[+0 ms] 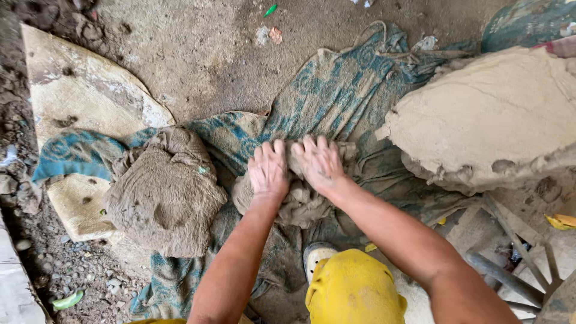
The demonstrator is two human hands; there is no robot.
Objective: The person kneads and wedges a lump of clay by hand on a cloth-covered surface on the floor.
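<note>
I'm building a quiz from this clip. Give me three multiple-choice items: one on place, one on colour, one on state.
1. Where does the big clay mound lie?
A. to the right of the hands
B. to their left
C. between them

2. What colour is the patterned cloth on the ground?
A. red
B. blue-green
C. white

3. How are the left hand and right hand placed?
A. raised in the air
B. pressed side by side on a muddy bundle
C. holding a tool

Answers: 1 A, the mound fills the upper right; 2 B, teal swirls show; 3 B, both palms lie on it.

Bare dirt floor (210, 54); on it a patterned blue cloth (336, 90), a pale sack (78, 96), a large clay mound (498, 114).
</note>
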